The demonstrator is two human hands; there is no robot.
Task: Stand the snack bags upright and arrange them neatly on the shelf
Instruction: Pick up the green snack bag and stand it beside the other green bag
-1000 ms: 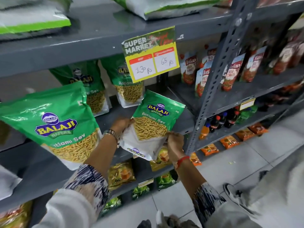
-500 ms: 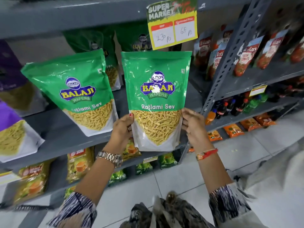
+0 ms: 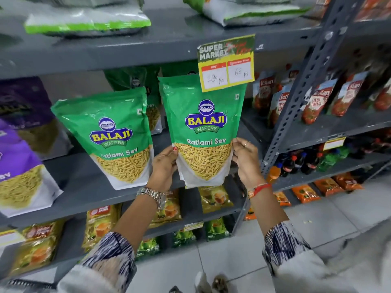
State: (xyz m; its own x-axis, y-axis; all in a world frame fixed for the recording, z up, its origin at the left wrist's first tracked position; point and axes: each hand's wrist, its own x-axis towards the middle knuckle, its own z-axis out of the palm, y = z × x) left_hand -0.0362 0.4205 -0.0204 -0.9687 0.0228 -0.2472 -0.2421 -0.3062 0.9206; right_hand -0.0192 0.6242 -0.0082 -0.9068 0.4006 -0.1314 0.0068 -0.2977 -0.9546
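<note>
1. head view: the person holds one green bag (image 3: pixel 203 132) upright between both hands, its long axis vertical and its print facing the camera.
2. the left hand (image 3: pixel 164 168) is closed on the lower left edge of the bag, with the thumb on the front.
3. the right hand (image 3: pixel 244 160) is closed on the lower right edge, the fingers curled around it.
4. the bottom of the bag is at the front lip of the shelf (image 3: pixel 88 187); whether it already rests on the shelf, one cannot tell.
5. a second bag (image 3: pixel 110 136) stands just beside it on the left, tilted a little; the two are near but not touching.
6. both hands are equally near. the shelf lies behind and below the fingers, so the move probably is to push the bag back and set it down in line with the second bag.
</note>
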